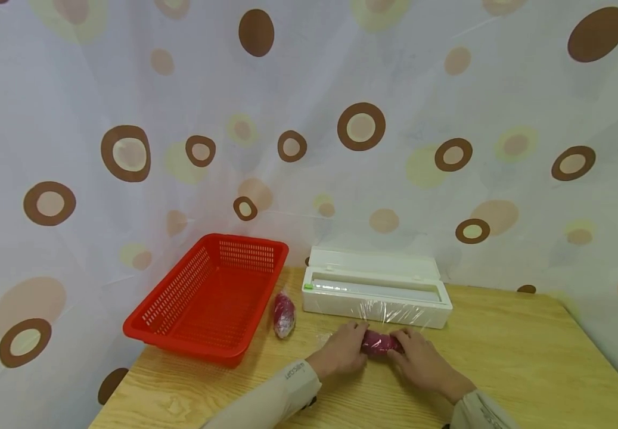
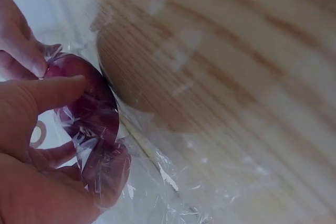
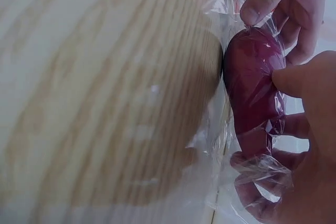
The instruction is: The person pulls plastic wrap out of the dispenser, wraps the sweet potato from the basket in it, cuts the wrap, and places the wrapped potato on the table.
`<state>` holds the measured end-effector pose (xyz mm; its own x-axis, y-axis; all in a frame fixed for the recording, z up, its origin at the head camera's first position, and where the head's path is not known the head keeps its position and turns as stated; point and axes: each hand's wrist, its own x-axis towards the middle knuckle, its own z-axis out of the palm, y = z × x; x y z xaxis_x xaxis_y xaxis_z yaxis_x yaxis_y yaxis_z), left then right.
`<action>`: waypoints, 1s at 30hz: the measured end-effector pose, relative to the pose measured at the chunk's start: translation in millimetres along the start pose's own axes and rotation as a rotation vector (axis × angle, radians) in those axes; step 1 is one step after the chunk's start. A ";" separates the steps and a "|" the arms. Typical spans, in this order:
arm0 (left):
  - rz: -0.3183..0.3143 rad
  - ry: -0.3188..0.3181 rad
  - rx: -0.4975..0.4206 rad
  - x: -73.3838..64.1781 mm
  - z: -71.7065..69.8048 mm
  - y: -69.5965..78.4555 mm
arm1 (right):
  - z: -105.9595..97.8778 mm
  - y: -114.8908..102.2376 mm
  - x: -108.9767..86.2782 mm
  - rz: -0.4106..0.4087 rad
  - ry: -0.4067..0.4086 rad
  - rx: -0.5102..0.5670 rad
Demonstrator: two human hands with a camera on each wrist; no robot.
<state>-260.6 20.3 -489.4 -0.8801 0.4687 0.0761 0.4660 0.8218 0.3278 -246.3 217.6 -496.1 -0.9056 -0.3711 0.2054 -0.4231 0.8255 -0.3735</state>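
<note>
A purple-red sweet potato (image 1: 378,344) lies crosswise in clear plastic wrap (image 3: 231,3) on the table, in front of the white wrap dispenser (image 1: 378,304). My left hand (image 1: 345,348) grips its left end, thumb on top and fingers round the far side. At the other end my right hand (image 1: 421,360) holds it the same way, fingers tucked into loose film. The right wrist view shows film stretched over the sweet potato's skin and bunched at its end. From the dispenser's slot, film runs toward both hands. Its lid stands open at the back.
A second wrapped sweet potato (image 1: 284,314) lies left of the dispenser. Beside it, a red plastic basket (image 1: 207,351) with slotted sides takes up the table's left side. The wooden table (image 1: 523,357) ends at a spotted curtain (image 1: 309,83) behind and at both sides.
</note>
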 end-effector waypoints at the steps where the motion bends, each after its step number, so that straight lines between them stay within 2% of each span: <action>1: 0.003 0.012 0.011 1.6 0.4 0.0 | 0.1 0.6 0.7 0.002 0.001 -0.002; 6: -0.032 0.057 0.016 9.5 2.6 0.3 | 0.5 3.6 7.1 0.029 0.014 -0.021; 11: -0.090 0.042 -0.015 14.7 1.8 0.2 | 0.5 5.4 13.8 0.094 0.013 0.005; 15: -0.098 0.029 -0.029 15.5 2.3 -1.9 | 1.4 6.9 13.9 0.070 0.028 -0.018; 19: -0.092 0.022 -0.074 14.6 0.4 -4.6 | 2.2 8.4 14.6 0.022 0.087 -0.041; 25: -0.072 0.040 -0.085 16.2 -1.7 -6.6 | 1.9 11.7 17.5 0.028 0.137 -0.034; 30: -0.097 0.073 -0.049 17.7 0.0 -5.5 | 2.0 13.6 18.0 0.068 0.106 -0.032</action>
<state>-278.7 24.1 -489.8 -0.9260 0.3613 0.1097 0.3748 0.8446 0.3824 -268.4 221.3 -499.3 -0.9231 -0.2679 0.2759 -0.3578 0.8613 -0.3608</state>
